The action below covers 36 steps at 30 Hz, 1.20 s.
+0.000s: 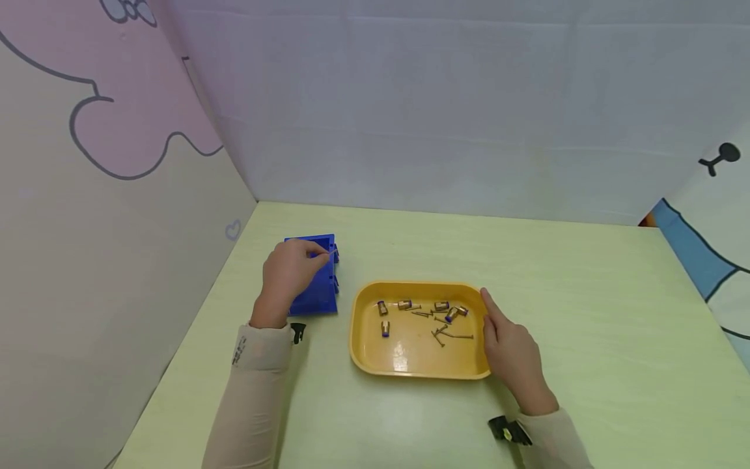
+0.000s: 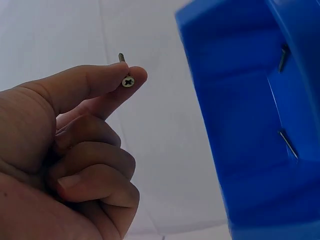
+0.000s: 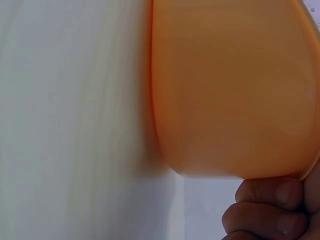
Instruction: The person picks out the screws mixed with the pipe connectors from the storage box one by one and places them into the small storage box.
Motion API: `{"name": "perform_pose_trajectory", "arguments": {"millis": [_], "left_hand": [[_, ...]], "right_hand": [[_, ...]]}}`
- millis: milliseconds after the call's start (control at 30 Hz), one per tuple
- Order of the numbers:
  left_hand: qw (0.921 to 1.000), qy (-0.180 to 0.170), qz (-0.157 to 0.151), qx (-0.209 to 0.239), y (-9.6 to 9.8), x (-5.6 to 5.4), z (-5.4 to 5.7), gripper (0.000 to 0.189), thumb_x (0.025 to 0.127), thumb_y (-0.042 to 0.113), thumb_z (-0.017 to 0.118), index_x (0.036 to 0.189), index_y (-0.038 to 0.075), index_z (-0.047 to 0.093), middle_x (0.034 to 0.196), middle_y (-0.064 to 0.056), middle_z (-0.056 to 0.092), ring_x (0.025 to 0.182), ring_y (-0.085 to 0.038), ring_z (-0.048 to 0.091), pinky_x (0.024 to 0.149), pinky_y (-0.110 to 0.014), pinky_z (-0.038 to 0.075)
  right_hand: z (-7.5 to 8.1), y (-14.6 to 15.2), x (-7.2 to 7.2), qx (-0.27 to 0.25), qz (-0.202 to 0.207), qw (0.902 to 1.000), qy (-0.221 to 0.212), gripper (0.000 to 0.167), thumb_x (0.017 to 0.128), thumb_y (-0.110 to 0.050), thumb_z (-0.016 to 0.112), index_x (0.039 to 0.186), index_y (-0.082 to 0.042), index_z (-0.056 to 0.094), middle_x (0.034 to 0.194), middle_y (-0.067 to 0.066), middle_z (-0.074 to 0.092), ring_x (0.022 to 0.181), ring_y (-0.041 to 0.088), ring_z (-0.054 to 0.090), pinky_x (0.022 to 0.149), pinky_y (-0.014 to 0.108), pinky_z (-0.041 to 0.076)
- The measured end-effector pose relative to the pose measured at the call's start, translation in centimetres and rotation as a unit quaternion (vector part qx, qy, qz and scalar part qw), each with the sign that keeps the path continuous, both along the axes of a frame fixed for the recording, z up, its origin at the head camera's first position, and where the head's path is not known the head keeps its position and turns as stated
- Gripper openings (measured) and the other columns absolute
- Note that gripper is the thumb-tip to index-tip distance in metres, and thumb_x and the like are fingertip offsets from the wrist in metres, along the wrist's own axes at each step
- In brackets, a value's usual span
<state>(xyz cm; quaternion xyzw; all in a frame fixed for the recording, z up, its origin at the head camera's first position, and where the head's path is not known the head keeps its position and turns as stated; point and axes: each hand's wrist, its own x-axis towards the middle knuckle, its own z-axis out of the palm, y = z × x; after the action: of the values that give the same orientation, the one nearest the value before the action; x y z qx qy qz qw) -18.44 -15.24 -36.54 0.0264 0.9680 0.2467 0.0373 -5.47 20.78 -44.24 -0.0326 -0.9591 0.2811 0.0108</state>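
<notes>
My left hand is over a blue bin on the left of the table. Between thumb and index finger it pinches a small screw, its cross-slotted head facing the left wrist camera; the other fingers are curled in. Inside the bin, the left wrist view shows two more screws lying apart. My right hand holds the right end of a yellow tray, index finger stretched along the rim. Several loose screws and short brass-coloured fittings with blue ends lie in the tray.
The pale green table meets a white sheet at the back. At the left stands a side wall with pink drawings, close to the bin. Another patterned panel borders the right side.
</notes>
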Motion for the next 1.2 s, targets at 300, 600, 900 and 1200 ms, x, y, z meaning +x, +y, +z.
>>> {"name": "perform_pose_trajectory", "arguments": {"millis": [300, 600, 900, 1200], "left_hand": [[0.9982, -0.025, 0.038, -0.04, -1.8, -0.4, -1.1, 0.024, 0.095, 0.034, 0.065, 0.108, 0.02, 0.08, 0.113, -0.005, 0.073, 0.081, -0.024, 0.066, 0.051, -0.034, 0.048], [0.9951, -0.053, 0.037, -0.075, -2.4, -0.5, -1.9, 0.021, 0.094, 0.029, 0.066, 0.106, 0.019, 0.08, 0.12, -0.011, 0.071, 0.083, -0.027, 0.066, 0.056, -0.038, 0.05], [0.9934, -0.06, 0.044, -0.087, -2.8, -0.3, -2.7, 0.02, 0.093, 0.028, 0.067, 0.104, 0.019, 0.081, 0.116, -0.01, 0.072, 0.087, -0.029, 0.068, 0.063, -0.044, 0.053], [0.9925, -0.067, 0.053, -0.087, -2.9, -0.4, -3.2, 0.021, 0.093, 0.028, 0.067, 0.109, 0.021, 0.08, 0.124, -0.011, 0.069, 0.099, -0.035, 0.068, 0.068, -0.048, 0.053]], "right_hand": [[0.1, 0.0, 0.1, -0.003, 0.002, 1.0, 0.003, 0.051, 0.107, -0.017, 0.038, 0.157, -0.015, 0.032, 0.051, 0.001, 0.04, 0.042, 0.016, 0.035, 0.043, 0.03, 0.031], [0.1, -0.1, 0.1, -0.003, 0.0, 1.0, 0.003, 0.051, 0.107, -0.018, 0.038, 0.157, -0.016, 0.032, 0.051, 0.001, 0.041, 0.042, 0.016, 0.035, 0.043, 0.03, 0.031], [0.0, -0.2, 0.1, -0.003, 0.004, 0.9999, 0.009, 0.051, 0.107, -0.017, 0.039, 0.157, -0.015, 0.032, 0.051, 0.001, 0.04, 0.042, 0.016, 0.034, 0.043, 0.03, 0.03], [0.0, -0.2, 0.0, -0.003, 0.004, 0.9999, 0.015, 0.051, 0.106, -0.016, 0.039, 0.157, -0.014, 0.033, 0.05, 0.001, 0.04, 0.042, 0.016, 0.033, 0.042, 0.03, 0.029]]}}
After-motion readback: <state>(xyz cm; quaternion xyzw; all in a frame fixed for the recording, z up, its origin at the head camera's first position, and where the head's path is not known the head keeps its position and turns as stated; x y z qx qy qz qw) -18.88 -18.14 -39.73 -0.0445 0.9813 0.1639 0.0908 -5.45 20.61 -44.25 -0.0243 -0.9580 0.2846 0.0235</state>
